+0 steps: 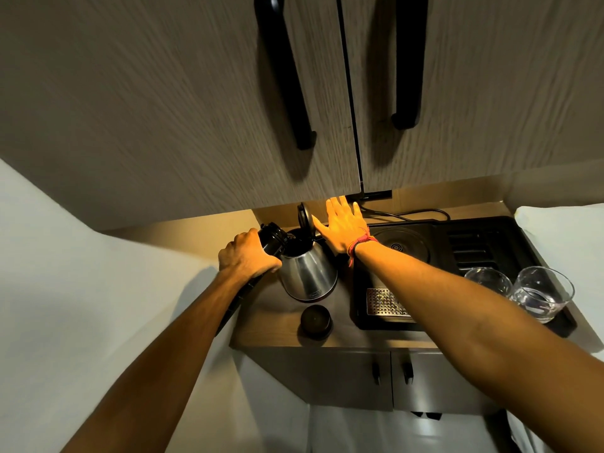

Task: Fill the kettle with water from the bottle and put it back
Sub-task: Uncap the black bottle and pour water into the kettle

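A steel kettle [309, 273] stands on the wooden counter [271, 325] with its black lid [304, 215] flipped up. My left hand [246, 256] grips a black bottle [273, 240], tilted with its mouth at the kettle's opening. My right hand [343, 227] is spread flat with fingers apart, just right of the lid, with the thumb by the lid; whether it touches is unclear. The bottle's black cap [316, 318] lies on the counter in front of the kettle.
A black tray [457, 243] to the right carries the kettle's round base [400, 245], a perforated metal plate [385, 300] and two glasses [541, 291]. Overhead cabinet doors [228, 93] with black handles hang close above. White walls flank both sides.
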